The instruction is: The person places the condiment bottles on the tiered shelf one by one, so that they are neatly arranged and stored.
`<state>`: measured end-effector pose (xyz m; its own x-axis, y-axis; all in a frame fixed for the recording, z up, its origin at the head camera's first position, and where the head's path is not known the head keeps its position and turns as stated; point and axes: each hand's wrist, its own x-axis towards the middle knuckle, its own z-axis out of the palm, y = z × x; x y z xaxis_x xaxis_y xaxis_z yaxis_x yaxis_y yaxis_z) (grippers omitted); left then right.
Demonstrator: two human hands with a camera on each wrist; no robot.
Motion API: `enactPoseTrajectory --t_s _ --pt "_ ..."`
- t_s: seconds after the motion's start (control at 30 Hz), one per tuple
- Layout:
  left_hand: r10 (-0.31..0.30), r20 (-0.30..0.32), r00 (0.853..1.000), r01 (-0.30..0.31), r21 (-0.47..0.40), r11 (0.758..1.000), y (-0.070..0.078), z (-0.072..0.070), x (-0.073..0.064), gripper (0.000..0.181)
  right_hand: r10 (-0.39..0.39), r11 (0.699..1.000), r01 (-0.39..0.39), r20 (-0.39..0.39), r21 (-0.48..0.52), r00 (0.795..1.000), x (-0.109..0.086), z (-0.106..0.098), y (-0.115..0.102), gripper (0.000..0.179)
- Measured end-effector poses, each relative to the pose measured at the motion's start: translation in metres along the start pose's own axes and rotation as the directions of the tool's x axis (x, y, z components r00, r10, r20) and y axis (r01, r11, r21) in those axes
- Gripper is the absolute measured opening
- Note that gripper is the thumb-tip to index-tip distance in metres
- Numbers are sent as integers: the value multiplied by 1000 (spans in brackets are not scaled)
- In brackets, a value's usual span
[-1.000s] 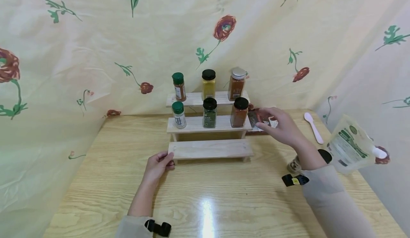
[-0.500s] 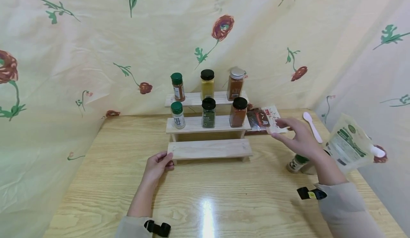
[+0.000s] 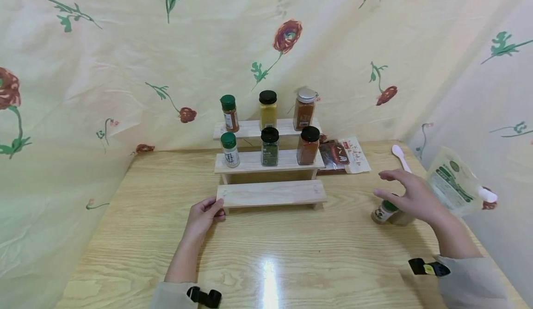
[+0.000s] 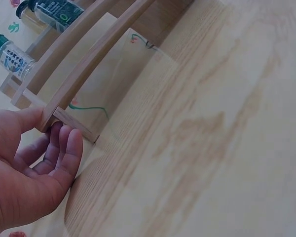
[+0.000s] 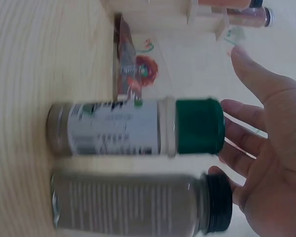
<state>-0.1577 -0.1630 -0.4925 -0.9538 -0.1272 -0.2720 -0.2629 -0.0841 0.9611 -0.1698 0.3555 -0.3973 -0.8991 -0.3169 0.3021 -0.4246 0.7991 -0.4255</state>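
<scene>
My left hand (image 3: pixel 202 216) grips the left end of the lowest step of a three-tier wooden spice rack (image 3: pixel 270 194), thumb on top and fingers curled under in the left wrist view. My right hand (image 3: pixel 412 195), fingers spread, hovers over a green-capped spice jar (image 5: pixel 113 127) standing on the table at right. Its fingers are close to the green cap and hold nothing. Beside that jar stands a black-lidded jar (image 5: pixel 128 205) of brownish powder, mostly hidden under the hand in the head view. The upper two tiers carry several spice jars (image 3: pixel 269 147); the lowest tier is bare.
A spice packet (image 3: pixel 354 155) lies on the table right of the rack, by the back wall. A pale pink spoon (image 3: pixel 399 155) lies farther right. Behind my right hand, a spouted pouch (image 3: pixel 454 179) leans at the side wall. Floral cloth (image 3: pixel 200 59) covers the walls.
My right hand has left the spice packet and moved right and toward me, over the green-capped jar. The packet stays behind, uncovered. The left hand keeps its grip on the rack.
</scene>
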Motion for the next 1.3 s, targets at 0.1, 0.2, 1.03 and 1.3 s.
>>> enactPoseTrajectory --t_s 0.1,0.2,1.03,1.3 --pt "-1 3 1000 1 4 1000 0 -1 0 46 -4 1000 4 2 -7 1000 -9 -3 7 47" --pt "1 6 1000 -1 6 1000 1 -1 -1 46 4 1000 -4 12 -7 1000 -17 -6 13 46" --pt "-3 -7 1000 3 7 1000 2 0 0 43 -30 999 30 2 -14 1000 -19 -4 12 33" --pt "-1 -1 1000 1 13 1000 2 0 -1 45 -82 996 78 -82 -48 993 -4 4 -3 36"
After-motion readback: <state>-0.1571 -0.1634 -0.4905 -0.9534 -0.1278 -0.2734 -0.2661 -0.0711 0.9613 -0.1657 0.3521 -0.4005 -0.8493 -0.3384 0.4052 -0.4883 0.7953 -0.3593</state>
